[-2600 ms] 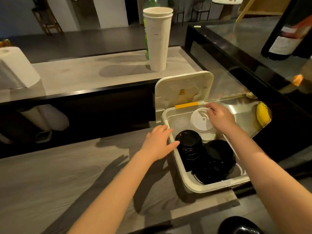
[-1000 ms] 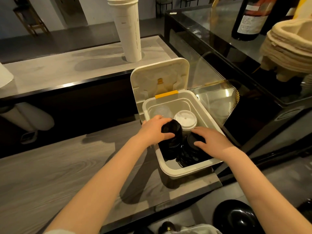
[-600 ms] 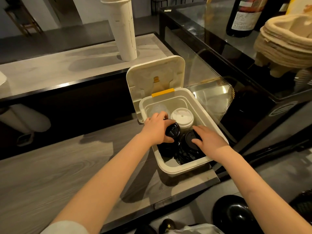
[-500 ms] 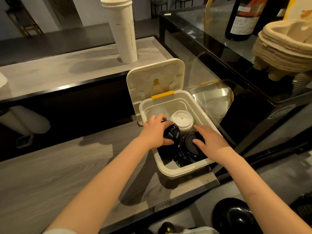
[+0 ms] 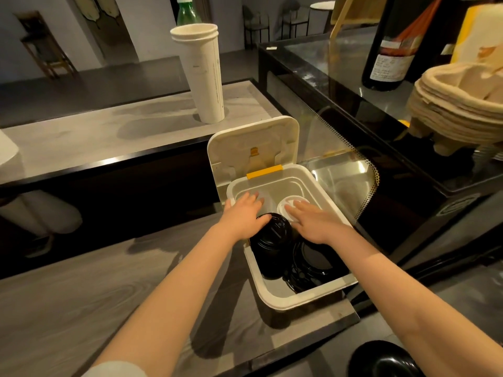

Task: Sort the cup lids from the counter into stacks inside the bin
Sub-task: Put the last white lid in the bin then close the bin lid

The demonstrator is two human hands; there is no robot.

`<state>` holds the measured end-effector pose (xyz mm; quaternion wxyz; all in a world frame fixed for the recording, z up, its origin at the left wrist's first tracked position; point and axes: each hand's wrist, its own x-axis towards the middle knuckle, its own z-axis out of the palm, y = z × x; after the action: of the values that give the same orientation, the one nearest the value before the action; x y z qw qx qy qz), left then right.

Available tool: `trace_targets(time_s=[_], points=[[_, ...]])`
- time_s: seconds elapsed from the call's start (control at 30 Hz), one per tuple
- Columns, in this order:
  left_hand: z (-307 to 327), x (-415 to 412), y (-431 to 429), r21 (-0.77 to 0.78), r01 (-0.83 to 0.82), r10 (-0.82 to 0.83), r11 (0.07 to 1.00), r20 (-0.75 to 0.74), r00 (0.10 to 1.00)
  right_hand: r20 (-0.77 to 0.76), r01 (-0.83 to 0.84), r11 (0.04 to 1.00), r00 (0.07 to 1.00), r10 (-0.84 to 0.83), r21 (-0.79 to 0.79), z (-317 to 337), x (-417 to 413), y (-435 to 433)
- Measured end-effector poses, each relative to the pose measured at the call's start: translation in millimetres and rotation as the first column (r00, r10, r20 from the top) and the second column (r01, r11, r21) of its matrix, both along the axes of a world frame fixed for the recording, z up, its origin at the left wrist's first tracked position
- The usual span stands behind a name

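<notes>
your left hand [image 5: 243,215] and right hand [image 5: 313,221] hover over the bin [image 5: 299,297], fingers spread and holding nothing. that likely steadies the black lid stack [image 5: 272,240] at 6 o'clock of the white lids [image 5: 290,205].

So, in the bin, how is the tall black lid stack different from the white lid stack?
The black lid stack is dark and sits in the nearer half of the bin; the white lid stack is pale and sits farther back. The left hand rests by the black one, the right hand partly covers the white one. Both stand upright.
</notes>
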<state>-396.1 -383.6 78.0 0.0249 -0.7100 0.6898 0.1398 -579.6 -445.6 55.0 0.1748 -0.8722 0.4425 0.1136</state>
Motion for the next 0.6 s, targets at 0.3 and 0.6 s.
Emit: trace_targets(time_s=[0.3, 0.6], points=[[-8.3, 5.0, -4.0, -0.006, 0.033, -0.033, 0.999, 0.03, 0.999, 0.2, 0.077, 0.997, 0.977, -0.08, 0.024, 4.7, -5.3, 3.9], [1.5, 24.2, 4.8, -0.2, -0.021, -0.008, 0.98, -0.143, 0.99, 0.49, 0.185, 0.973, 0.867, -0.094, -0.141, 52.7, 15.2, 7.1]])
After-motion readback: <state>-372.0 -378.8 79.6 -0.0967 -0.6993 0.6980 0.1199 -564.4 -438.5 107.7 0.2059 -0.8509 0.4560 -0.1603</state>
